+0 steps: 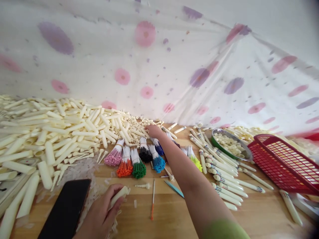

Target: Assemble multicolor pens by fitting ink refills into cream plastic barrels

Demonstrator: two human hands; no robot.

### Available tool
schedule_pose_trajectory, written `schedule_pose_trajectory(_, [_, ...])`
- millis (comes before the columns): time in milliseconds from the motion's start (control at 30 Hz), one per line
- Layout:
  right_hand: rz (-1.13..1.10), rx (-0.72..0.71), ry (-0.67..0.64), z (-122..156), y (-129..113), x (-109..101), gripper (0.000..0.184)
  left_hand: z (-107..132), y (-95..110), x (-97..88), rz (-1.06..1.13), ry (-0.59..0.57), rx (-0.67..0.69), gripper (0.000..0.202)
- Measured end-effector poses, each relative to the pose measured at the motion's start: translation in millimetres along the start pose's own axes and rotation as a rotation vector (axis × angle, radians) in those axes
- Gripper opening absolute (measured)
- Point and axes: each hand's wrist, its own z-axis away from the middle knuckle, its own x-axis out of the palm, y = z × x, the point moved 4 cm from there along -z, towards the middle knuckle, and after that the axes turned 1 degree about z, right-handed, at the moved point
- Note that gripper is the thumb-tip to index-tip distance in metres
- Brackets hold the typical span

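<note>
My left hand rests near the table's front edge, its fingers closed round a cream plastic pen barrel. My right arm stretches far forward; my right hand reaches into the small cream pen parts at the back of the wooden table, its fingers curled down and mostly hidden. Between the hands lie bundles of coloured refills: pink, orange, green, black and blue. A single orange refill lies near the left hand.
A big heap of cream pen barrels fills the left. Assembled white pens lie right of my arm. A green-rimmed bowl of small parts and a red plastic basket stand at the right. A black phone lies front left. A flowered cloth hangs behind.
</note>
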Motion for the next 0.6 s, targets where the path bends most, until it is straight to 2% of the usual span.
schedule_pose_trajectory(133, [-0.092,-0.002,0.106,18.7,-2.1,-4.7,0.025,0.9,3.3,-1.4,-0.022,-0.005,0.008,0.028])
schedule_pose_trajectory(267, [-0.256,-0.01,0.18,37.3,-5.7,-20.9,0.014,1.5,6.7,-4.3,-0.019,0.022,-0.005,0.03])
schedule_pose_trajectory(333, [-0.357,-0.021,0.179,51.3,-6.6,-30.2,0.02,1.6,7.6,-5.5,0.007,0.046,-0.014,0.03])
schedule_pose_trajectory(433, [-0.506,-0.066,0.117,84.4,-15.1,-36.3,0.037,1.7,5.1,-4.5,0.067,0.046,-0.034,0.03])
schedule_pose_trajectory(500, [-0.612,-0.115,0.056,115.2,-28.9,-31.6,0.032,1.9,0.3,-0.5,0.147,-0.008,-0.07,0.032])
schedule_pose_trajectory(600, [-1.107,-0.239,-0.153,168.1,-61.4,-11.1,0.022,3.6,-8.5,10.3,0.318,-0.175,-0.211,0.039])
